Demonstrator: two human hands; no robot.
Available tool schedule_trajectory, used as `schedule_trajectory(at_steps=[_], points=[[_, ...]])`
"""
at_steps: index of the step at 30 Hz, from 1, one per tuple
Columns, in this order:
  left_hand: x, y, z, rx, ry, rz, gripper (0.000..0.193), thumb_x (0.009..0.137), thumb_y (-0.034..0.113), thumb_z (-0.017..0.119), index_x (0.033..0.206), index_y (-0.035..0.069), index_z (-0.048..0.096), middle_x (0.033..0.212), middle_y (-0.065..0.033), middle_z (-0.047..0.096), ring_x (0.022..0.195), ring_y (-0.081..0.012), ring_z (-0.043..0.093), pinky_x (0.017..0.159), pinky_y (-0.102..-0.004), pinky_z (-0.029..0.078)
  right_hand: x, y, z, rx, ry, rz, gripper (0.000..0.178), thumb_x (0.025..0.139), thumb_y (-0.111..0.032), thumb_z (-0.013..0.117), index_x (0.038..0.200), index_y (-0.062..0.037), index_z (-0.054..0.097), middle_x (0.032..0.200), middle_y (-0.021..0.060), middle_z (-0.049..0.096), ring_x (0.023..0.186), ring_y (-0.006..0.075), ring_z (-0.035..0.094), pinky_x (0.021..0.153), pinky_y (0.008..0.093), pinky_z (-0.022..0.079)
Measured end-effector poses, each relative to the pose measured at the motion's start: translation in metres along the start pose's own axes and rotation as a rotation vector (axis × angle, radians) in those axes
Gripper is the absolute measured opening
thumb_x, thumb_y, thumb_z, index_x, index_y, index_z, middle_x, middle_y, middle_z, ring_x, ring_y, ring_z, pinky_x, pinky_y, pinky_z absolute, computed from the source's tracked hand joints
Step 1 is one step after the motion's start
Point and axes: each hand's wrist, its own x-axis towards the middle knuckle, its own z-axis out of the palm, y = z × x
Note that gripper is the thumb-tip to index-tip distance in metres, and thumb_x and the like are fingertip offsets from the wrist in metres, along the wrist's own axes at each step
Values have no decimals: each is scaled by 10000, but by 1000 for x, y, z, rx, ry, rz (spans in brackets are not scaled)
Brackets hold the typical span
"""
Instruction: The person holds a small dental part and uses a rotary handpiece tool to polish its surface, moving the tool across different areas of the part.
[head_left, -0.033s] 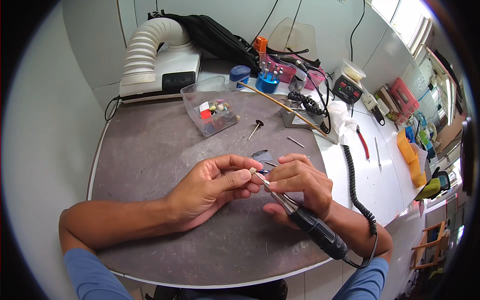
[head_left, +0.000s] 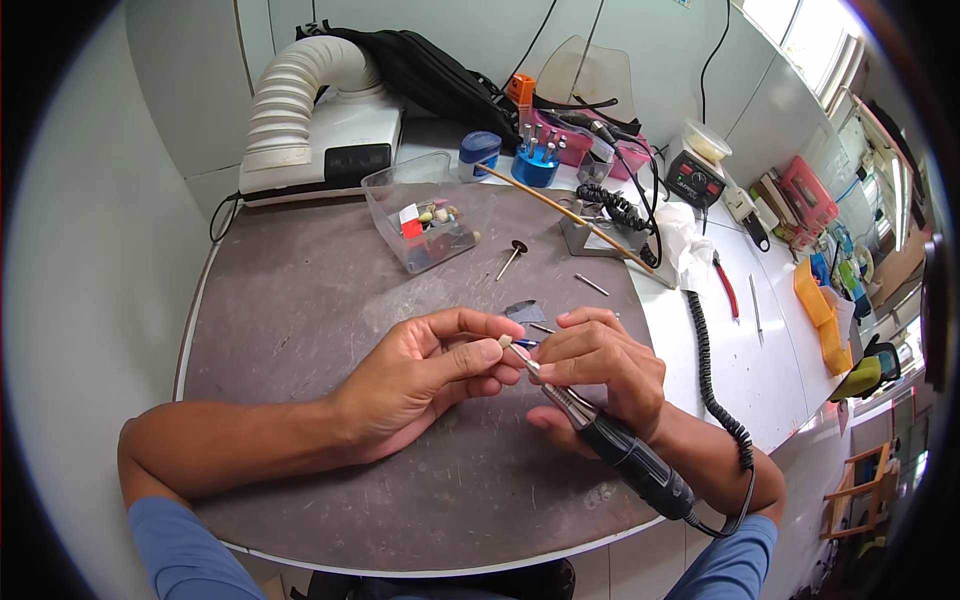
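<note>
Scuffed brown counter; above it my left grip pinches pale piece, my right grip clasps handpiece, bit just beside piece. Best brace both grips together, pressure light.

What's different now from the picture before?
Nothing visibly changed; nothing was picked up or let go. The left hand still pinches the small pale piece; the right hand still holds the black rotary tool. The clear bin stayed put too.
</note>
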Motion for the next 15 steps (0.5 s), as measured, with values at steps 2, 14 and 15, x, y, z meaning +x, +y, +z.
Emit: schedule_trajectory(at_steps=[2, 14, 15], points=[[0, -1, -1, 3, 13, 28, 252, 925, 92, 603, 1157, 5, 560, 987, -64, 625, 900, -113, 601, 836, -240, 506, 0, 0, 0, -2, 5, -2, 326, 698, -147, 819, 931, -46, 616, 870, 98, 689, 820, 211, 679, 845, 405, 492], [-2, -1, 0, 27, 66, 23, 255, 885, 55, 645, 1132, 27, 588, 1020, -50, 608, 924, -95, 580, 838, -235, 503, -2, 3, -1, 24, 34, 39, 295, 699, -134, 804, 916, -33, 633, 852, 97, 692, 804, 201, 680, 856, 410, 490], [-2, -1, 0, 28, 68, 22, 255, 885, 55, 645, 1132, 27, 588, 1020, -50, 608, 924, -95, 580, 838, -235, 503, -2, 3, -1, 23, 31, 39, 288, 699, -132, 800, 912, -31, 633, 848, 98, 692, 802, 202, 681, 860, 411, 490]])
